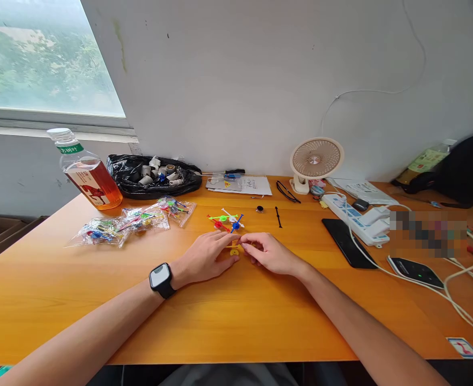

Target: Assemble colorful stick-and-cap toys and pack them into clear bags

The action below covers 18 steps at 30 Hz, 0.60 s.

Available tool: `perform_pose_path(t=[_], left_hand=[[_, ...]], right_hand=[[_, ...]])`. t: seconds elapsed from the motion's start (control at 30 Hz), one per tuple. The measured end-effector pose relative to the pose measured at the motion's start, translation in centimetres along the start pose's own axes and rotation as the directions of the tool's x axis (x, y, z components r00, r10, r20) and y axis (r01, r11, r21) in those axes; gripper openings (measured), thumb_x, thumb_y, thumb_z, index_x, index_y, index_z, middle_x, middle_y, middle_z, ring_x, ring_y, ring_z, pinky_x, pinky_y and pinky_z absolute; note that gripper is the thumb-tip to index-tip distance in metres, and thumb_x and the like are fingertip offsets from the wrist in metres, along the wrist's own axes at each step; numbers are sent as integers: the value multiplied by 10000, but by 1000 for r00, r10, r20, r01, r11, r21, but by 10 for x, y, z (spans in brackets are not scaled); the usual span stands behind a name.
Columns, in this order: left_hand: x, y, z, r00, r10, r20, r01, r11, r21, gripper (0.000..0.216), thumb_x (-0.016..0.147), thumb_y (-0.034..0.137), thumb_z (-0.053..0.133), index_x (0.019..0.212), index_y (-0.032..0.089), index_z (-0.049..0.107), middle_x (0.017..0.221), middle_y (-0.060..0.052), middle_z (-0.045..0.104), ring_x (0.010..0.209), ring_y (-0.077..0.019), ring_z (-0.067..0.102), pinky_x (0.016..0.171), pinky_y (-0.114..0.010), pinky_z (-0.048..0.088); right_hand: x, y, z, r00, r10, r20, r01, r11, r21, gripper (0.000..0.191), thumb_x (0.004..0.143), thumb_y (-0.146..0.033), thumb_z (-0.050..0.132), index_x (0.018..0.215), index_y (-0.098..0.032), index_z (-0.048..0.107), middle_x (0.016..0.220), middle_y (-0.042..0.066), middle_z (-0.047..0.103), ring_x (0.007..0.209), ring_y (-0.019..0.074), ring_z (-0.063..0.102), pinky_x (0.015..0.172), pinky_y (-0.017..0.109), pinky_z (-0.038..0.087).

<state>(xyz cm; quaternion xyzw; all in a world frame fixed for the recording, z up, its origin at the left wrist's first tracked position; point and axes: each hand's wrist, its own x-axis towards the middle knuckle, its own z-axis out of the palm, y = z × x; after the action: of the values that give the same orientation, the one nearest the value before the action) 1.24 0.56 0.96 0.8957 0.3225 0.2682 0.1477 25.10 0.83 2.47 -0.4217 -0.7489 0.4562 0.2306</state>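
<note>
My left hand (210, 257), with a black watch (162, 280) on its wrist, and my right hand (270, 254) meet at the middle of the desk. Between them is a small yellow plastic toy piece (234, 252) with a round disc and thin arms. The fingers of both hands close on it and partly hide it. Just beyond the fingertips lie similar pieces: a blue one (236, 226), a red one (219, 225), a green one (223, 219) and a white one (232, 218). Farther right are a black round part (260, 209) and a black stick (278, 217).
Clear bags of coloured pieces (142, 220) lie left, near a drink bottle (89, 179) and a black plastic bag (119, 179). A fan (316, 160) stands at the back. A phone (346, 242), power strip (354, 220) and cables occupy the right.
</note>
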Motion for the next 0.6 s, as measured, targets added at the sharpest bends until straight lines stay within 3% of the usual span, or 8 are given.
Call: perform_pose_path(t=[0.13,0.33,0.5,0.6], left_hand=[[0,-1,0,1000,-19,3,19,1000,1,244,1025,358,627,1236,239,645,954,-47,741,869,-216,712,746,-320,531],[1,-3,2,997,-69,-22,67,994,-85,226,1005,431,662,1119,236,650,938,-26,744,809,-187,708,680,-288,511],[-2,-5,4,996,-87,-14,85,993,-85,176,990,409,688,1024,237,673,973,-37,763,855,-198,722,728,-298,529],[-3,-5,5,996,-83,-22,81,993,-82,168,976,395,706,1037,240,687,973,-39,769,850,-198,722,723,-296,530]], right_hand=[[1,3,0,999,5,36,-9,993,115,263,976,-413,624,1058,-192,741,878,35,681,698,153,581,610,272,452],[3,7,7,997,68,36,-75,960,270,299,924,-456,712,1064,-197,663,826,22,696,688,155,600,630,281,480],[8,15,9,997,-3,-75,17,983,183,227,955,-414,675,997,-194,641,847,22,681,779,174,646,766,319,504],[8,13,9,996,-41,-81,52,990,135,202,988,-402,634,1017,-203,645,903,25,682,810,177,647,802,328,503]])
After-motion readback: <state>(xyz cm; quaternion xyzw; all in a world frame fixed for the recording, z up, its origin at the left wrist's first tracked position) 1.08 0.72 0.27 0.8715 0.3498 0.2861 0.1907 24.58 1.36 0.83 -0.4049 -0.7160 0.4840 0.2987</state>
